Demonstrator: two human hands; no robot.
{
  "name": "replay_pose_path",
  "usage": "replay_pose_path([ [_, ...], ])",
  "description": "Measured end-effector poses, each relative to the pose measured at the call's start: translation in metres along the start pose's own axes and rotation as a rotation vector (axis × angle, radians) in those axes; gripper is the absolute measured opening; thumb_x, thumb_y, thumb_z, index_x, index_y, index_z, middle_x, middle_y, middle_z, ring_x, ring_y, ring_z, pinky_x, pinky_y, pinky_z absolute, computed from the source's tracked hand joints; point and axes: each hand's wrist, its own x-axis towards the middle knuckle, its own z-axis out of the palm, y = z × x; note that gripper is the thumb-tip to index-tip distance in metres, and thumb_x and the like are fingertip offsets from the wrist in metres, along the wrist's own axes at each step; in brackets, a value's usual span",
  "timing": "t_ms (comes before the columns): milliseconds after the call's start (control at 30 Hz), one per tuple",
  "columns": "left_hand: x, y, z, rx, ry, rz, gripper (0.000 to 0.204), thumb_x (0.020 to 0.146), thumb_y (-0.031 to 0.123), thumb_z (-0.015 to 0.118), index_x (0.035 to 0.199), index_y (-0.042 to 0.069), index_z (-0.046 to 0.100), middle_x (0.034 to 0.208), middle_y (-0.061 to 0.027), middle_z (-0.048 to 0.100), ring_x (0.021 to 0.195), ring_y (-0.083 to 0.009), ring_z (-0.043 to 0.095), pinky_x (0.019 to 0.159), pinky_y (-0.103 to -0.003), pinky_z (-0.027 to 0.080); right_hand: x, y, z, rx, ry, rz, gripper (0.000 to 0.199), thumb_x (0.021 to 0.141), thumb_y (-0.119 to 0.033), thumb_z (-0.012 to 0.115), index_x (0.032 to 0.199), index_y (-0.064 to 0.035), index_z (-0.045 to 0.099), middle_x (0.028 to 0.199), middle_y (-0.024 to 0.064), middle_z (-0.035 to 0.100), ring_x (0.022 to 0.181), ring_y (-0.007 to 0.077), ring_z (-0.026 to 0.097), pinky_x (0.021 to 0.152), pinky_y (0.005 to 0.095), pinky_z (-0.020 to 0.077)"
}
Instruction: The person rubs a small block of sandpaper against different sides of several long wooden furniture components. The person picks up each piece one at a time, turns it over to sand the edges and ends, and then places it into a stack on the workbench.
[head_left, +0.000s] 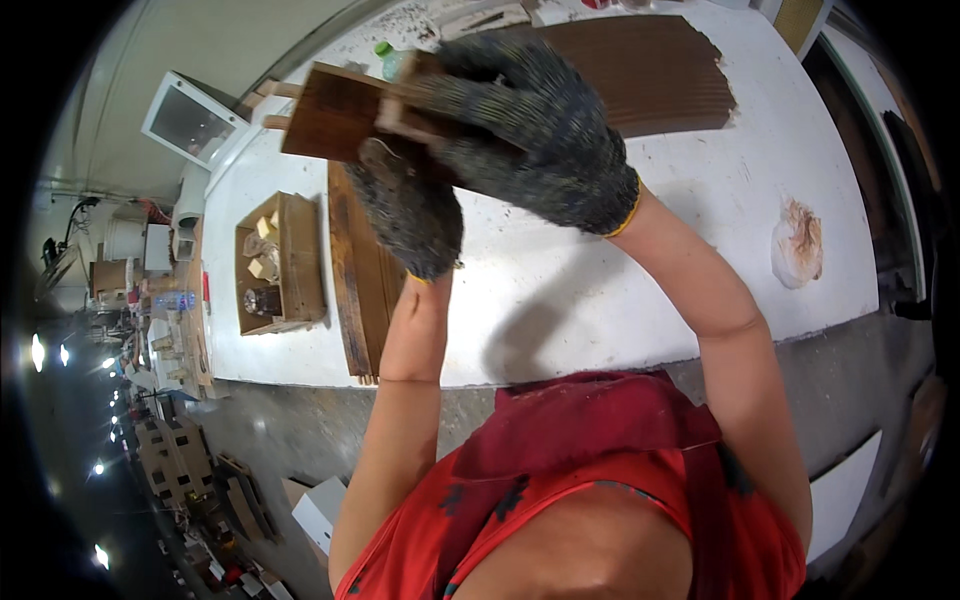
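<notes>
Head view, taken by the left of two fisheye cameras worn side by side on the person's head. The lens looks down past the dark-red apron (pixel 590 430) onto the white table (pixel 720 185) (straight edges bow toward a dark, rounded rim). The left hand (pixel 412 212) and right hand (pixel 545 135) appear close, above centre; the lights (pixel 38 352) at far left lie well beyond.

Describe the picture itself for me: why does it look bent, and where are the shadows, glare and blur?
Head view: the fisheye lens curves the white table's edges; head view: a soft shadow falls across it; head view: the lamps at far left glare white; head view: the gloved left hand looks slightly blurred.
</notes>
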Motion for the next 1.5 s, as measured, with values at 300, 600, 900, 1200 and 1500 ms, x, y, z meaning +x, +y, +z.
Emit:
replay_pose_path([
  [300, 0.002, -0.03, 0.025, -0.039, -0.179, -0.397, 0.049, 0.076, 0.003, 0.062, 0.122, -0.008, 0.054, 0.12, -0.0267, 0.058, 0.109, -0.0424, 0.057, 0.096, -0.044, 0.046, -0.253, 0.022, -0.081, -0.074, -0.426, 0.659, 0.036, 0.075, -0.011, 0.074, 0.111, -0.0112, 0.068, 0.114, 0.0106, 0.064, 0.105, 0.0283, 0.059, 0.089, 0.039, 0.049],
  [600, 0.016, -0.017, 0.029, -1.845, 0.174, -1.22, 0.044, 0.1, 0.04, 0.047, 0.124, 0.004, 0.052, 0.101, -0.0119, 0.061, 0.097, -0.0269, 0.059, 0.094, -0.039, 0.047, -0.231, 0.042, -0.128, -0.315, -0.739, 0.555, 0.021, 0.075, -0.009, 0.067, 0.097, -0.0086, 0.069, 0.105, 0.0155, 0.063, 0.096, 0.0329, 0.058, 0.084, 0.0427, 0.0496],
  [900, 0.054, 0.033, 0.002, -2.445, 0.257, -0.913, 0.045, 0.097, 0.046, 0.045, 0.115, 0.006, 0.056, 0.086, -0.0055, 0.059, 0.072, -0.0181, 0.053, 0.064, -0.033, 0.045, 0.002, -0.037, -0.062, 0.54, -0.147, 0.749, 0.042, 0.083, -0.017, 0.072, 0.121, 0.0001, 0.062, 0.121, 0.0119, 0.064, 0.112, 0.019, 0.057, 0.096, 0.033, 0.0451],
  [1200, 0.035, 0.025, 0.02, -2.268, 0.235, -0.951, 0.039, 0.096, 0.04, 0.05, 0.117, 0.007, 0.055, 0.091, -0.0062, 0.059, 0.078, -0.0173, 0.054, 0.068, -0.03, 0.046, 0.034, -0.056, -0.007, 0.162, -0.1, 0.104, 0.045, 0.077, -0.013, 0.074, 0.12, -0.0106, 0.065, 0.122, 0.0124, 0.06, 0.103, 0.026, 0.059, 0.088, 0.0377, 0.0483],
  [1500, 0.019, -0.017, 0.042, -2.531, 0.207, -0.883, 0.029, 0.097, 0.033, 0.052, 0.11, 0.008, 0.058, 0.081, -0.0045, 0.06, 0.071, -0.0157, 0.054, 0.066, -0.028, 0.046, -0.188, -0.025, -0.047, 0.032, -0.402, 0.402, 0.037, 0.075, -0.01, 0.073, 0.11, -0.0165, 0.066, 0.116, 0.0118, 0.06, 0.099, 0.0302, 0.059, 0.087, 0.0423, 0.0476],
])
